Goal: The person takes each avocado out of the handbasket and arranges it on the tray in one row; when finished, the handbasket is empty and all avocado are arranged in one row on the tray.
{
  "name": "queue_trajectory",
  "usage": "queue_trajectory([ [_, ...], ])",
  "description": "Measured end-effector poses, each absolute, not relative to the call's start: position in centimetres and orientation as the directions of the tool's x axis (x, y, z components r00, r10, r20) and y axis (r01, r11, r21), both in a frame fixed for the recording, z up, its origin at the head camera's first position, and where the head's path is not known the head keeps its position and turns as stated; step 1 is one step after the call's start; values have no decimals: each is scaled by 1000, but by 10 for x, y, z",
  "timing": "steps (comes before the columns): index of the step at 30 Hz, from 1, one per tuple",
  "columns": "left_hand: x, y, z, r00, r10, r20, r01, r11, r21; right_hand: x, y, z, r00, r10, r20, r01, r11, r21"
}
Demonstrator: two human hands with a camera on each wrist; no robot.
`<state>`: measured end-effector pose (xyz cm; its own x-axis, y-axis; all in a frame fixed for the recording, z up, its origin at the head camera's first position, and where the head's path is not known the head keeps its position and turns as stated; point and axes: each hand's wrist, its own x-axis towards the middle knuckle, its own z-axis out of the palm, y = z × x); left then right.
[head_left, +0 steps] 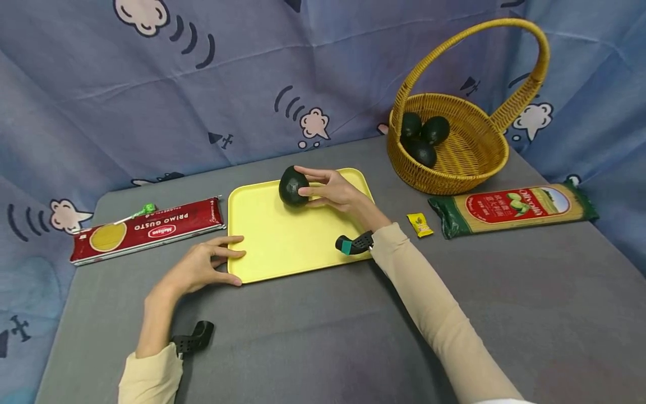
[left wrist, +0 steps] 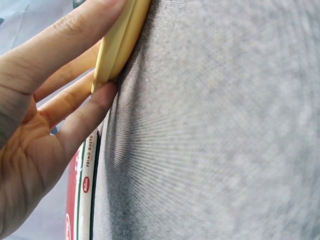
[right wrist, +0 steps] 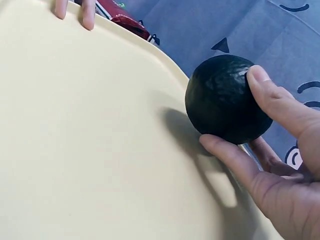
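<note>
A dark green avocado [head_left: 292,187] is held by my right hand [head_left: 330,189] over the back middle of a yellow tray [head_left: 282,247]. In the right wrist view the thumb and fingers pinch the avocado [right wrist: 227,100] from its side, and its shadow falls on the tray below. My left hand [head_left: 202,264] grips the tray's near-left corner, two fingers over the left rim and the thumb at the front edge. In the left wrist view, fingertips touch the outside of the tray's rim [left wrist: 117,50].
A wicker basket [head_left: 449,179] with several avocados [head_left: 435,130] stands back right. Beside it lie a spaghetti pack [head_left: 520,207] and a small yellow packet [head_left: 420,224]. To the left, a green lollipop [head_left: 148,209] rests on a red spaghetti pack [head_left: 151,229].
</note>
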<state>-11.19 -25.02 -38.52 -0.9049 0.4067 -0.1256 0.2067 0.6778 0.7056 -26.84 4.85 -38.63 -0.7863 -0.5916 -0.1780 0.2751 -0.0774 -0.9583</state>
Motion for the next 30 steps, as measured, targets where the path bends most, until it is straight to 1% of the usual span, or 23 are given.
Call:
queue_trajectory([
  [6, -113, -248, -386, -906, 404, -127, 208, 686, 698, -268, 38, -393, -799, -575, -174, 263, -75, -962],
  [17, -113, -247, -389, -904, 408, -128, 208, 681, 702, -266, 14, -397, -798, -587, -140, 204, -44, -978],
  [26, -111, -249, -388, -908, 394, -140, 181, 672, 718, -261, -8, -400, -791, -596, -142, 195, -25, -980],
  [30, -112, -249, -388, -908, 398, -134, 176, 649, 740, -262, -13, -396, -804, -573, -163, 177, 32, -984],
])
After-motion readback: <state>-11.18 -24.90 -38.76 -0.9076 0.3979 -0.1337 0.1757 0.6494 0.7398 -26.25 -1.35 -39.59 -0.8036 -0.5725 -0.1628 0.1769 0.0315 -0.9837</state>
